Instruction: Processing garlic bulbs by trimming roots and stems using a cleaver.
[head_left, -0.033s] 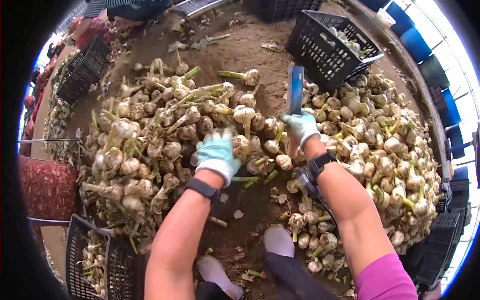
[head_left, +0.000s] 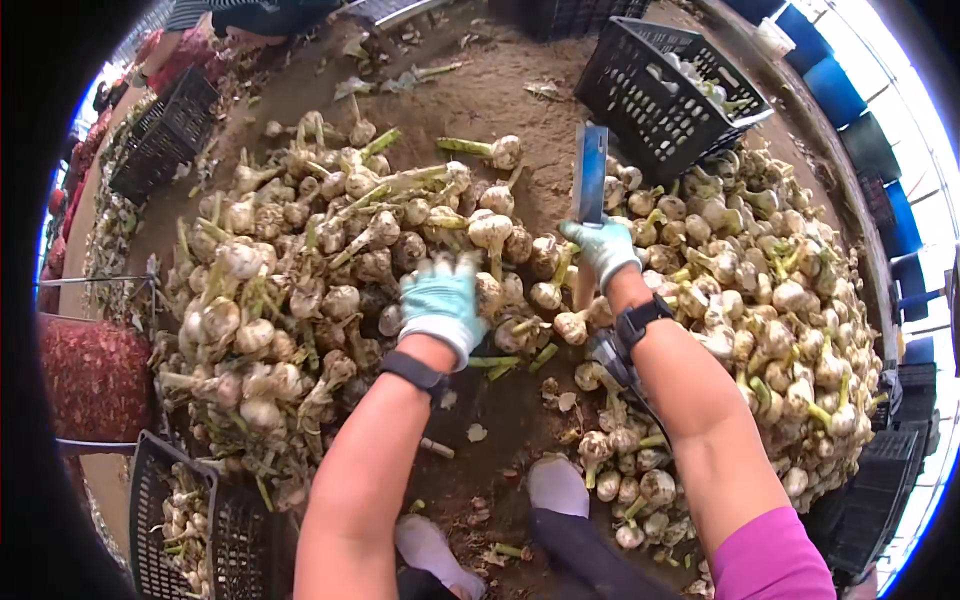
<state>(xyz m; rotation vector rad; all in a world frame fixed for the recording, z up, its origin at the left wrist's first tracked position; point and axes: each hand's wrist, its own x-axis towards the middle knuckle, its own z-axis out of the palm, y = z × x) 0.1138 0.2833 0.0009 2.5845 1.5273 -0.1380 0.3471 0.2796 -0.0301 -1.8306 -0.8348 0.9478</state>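
My left hand, in a pale green and white glove, reaches over the left heap of garlic, its fingers stretched out at the bulbs near the heap's right side. I see nothing held in it, though the fingertips are partly blurred. My right hand, gloved the same way, is closed round the handle of a broad-bladed knife, whose blade points away from me and reflects blue. Just left of that hand lies a garlic bulb with a short green stem. Cut green stems lie on the ground below my left hand.
Trimmed garlic heads form a big pile on the right. A black crate with garlic stands beyond it; another is at the lower left. Red net sacks line the left. Someone else is at the top left.
My left hand has shifted slightly to the right over the garlic. My right hand keeps its grip on the knife, almost unmoved.
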